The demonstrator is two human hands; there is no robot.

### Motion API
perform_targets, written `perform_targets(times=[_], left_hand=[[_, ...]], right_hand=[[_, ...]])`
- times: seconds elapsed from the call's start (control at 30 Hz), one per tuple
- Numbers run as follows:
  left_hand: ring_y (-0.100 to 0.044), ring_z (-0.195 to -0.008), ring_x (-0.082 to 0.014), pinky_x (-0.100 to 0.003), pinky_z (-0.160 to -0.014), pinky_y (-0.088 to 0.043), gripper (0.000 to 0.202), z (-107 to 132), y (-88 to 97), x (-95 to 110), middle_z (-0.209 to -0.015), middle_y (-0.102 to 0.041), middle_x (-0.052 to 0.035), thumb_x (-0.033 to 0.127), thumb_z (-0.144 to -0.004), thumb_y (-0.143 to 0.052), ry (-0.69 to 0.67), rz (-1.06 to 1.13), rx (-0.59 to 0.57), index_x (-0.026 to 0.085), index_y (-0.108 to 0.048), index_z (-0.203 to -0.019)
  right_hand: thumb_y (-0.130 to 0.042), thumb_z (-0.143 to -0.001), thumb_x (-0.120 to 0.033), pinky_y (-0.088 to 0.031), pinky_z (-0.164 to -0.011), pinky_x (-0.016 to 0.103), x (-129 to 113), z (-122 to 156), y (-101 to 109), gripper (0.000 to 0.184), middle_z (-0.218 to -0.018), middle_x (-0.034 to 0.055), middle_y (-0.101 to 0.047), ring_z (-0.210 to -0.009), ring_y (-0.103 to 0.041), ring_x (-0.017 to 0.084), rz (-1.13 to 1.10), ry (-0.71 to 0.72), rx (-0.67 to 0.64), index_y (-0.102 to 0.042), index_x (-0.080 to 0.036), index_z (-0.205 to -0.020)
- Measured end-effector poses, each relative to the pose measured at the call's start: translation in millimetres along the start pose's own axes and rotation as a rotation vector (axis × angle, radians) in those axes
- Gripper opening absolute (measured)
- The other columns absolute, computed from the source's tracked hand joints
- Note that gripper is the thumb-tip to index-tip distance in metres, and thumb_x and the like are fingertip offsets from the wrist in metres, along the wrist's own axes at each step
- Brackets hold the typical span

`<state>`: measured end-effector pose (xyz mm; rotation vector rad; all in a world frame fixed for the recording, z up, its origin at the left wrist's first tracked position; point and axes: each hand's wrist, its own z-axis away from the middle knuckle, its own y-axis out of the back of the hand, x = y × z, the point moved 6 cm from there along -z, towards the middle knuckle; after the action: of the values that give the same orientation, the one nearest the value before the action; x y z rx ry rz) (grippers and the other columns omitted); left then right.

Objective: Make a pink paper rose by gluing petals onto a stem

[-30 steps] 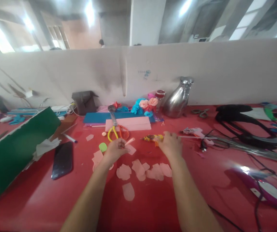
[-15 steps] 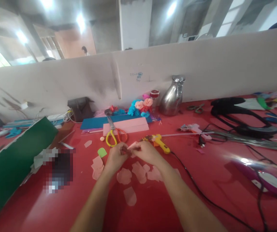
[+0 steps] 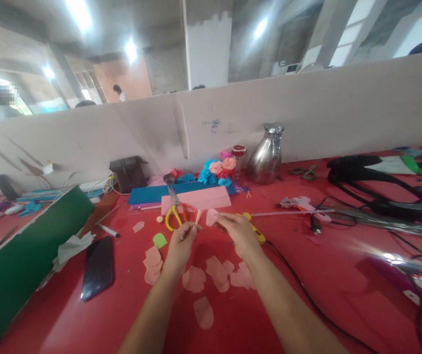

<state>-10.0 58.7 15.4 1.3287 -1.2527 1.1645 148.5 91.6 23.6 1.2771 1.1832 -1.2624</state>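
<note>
The left hand pinches a rolled pink paper low down, probably to keep it tight — the right hand grips a flat pink piece near it by one edge, likely leaving its face uncovered; loose cutouts lie closer in, seemingly for easy reach

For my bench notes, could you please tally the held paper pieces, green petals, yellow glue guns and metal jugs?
Held: 2 (rolled paper, left hand; flat petal, right hand)
Green petal: 1
Yellow glue gun: 1
Metal jug: 1
Total: 5
</note>
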Motion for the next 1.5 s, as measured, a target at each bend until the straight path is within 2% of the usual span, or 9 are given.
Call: perform_targets(times=[0.1,0.27,0.37,0.77,1.03,1.23,1.5], left_hand=[[-0.042,-0.062,-0.0101,-0.022,-0.062,-0.033,0.02,1,-7.6,-6,-0.07,-0.054,0.0002,0.036,-0.079,-0.052,0.052,0.139,-0.042,0.018,-0.057,-0.074],[-0.041,-0.058,-0.008,-0.02,-0.058,-0.032,0.021,2,-17.7,-12,-0.065,-0.053,0.0014,0.038,-0.077,-0.058,0.158,0.421,-0.098,0.017,-0.054,-0.072],[-0.041,-0.058,-0.0074,-0.02,-0.058,-0.032,0.021,2,-19.2,-12,-0.065,-0.052,0.0014,0.037,-0.075,-0.061,0.177,0.482,-0.112,0.017,-0.054,-0.071],[-0.043,-0.063,-0.0083,-0.021,-0.064,-0.035,0.023,3,-22.0,-22,-0.07,-0.053,0.0,0.038,-0.071,-0.064,0.162,0.401,-0.056,0.016,-0.058,-0.073],[-0.044,-0.065,-0.0092,-0.021,-0.065,-0.036,0.025,3,-23.7,-26,-0.071,-0.053,-0.0006,0.04,-0.073,-0.062,0.147,0.359,-0.048,0.016,-0.057,-0.071],[-0.045,-0.066,-0.0085,-0.021,-0.066,-0.037,0.022,3,-23.6,-27,-0.072,-0.055,0.0001,0.038,-0.073,-0.062,0.143,0.374,-0.063,0.016,-0.059,-0.072],[-0.045,-0.065,-0.0088,-0.021,-0.065,-0.036,0.022,2,-20.8,-28,-0.071,-0.054,0.0006,0.037,-0.071,-0.063,0.13,0.325,-0.022,0.016,-0.06,-0.072]], right_hand=[[-0.064,-0.066,-0.042,-0.047,-0.067,0.032,0,4,-3,0.029,-0.07,0.0064,-0.072,-0.071,-0.065,0.022,-0.053,-0.028,0.031,-0.073,-0.016,-0.075],[-0.067,-0.065,-0.036,-0.047,-0.084,0.035,-6,9,-9,0.023,-0.087,0.0045,-0.073,-0.091,-0.065,0.023,-0.129,-0.011,0.008,-0.074,-0.02,-0.08],[-0.068,-0.065,-0.035,-0.046,-0.088,0.036,-7,10,-9,0.023,-0.089,0.0037,-0.073,-0.096,-0.064,0.024,-0.144,-0.02,0.021,-0.073,-0.021,-0.083],[-0.066,-0.065,-0.035,-0.046,-0.087,0.037,-5,13,-12,0.03,-0.094,0.0063,-0.072,-0.096,-0.063,0.025,-0.276,-0.02,0.075,-0.072,-0.017,-0.089],[-0.061,-0.068,-0.036,-0.049,-0.073,0.033,-9,25,-22,0.024,-0.074,0.0033,-0.072,-0.085,-0.063,0.025,-0.218,-0.024,0.083,-0.074,-0.019,-0.08],[-0.062,-0.068,-0.036,-0.05,-0.069,0.031,-12,28,-22,0.022,-0.075,0.0035,-0.071,-0.085,-0.063,0.024,-0.22,-0.016,0.091,-0.074,-0.02,-0.078],[-0.061,-0.068,-0.036,-0.05,-0.067,0.03,-12,28,-23,0.021,-0.072,0.0033,-0.071,-0.084,-0.063,0.024,-0.205,-0.008,0.101,-0.073,-0.021,-0.077]])
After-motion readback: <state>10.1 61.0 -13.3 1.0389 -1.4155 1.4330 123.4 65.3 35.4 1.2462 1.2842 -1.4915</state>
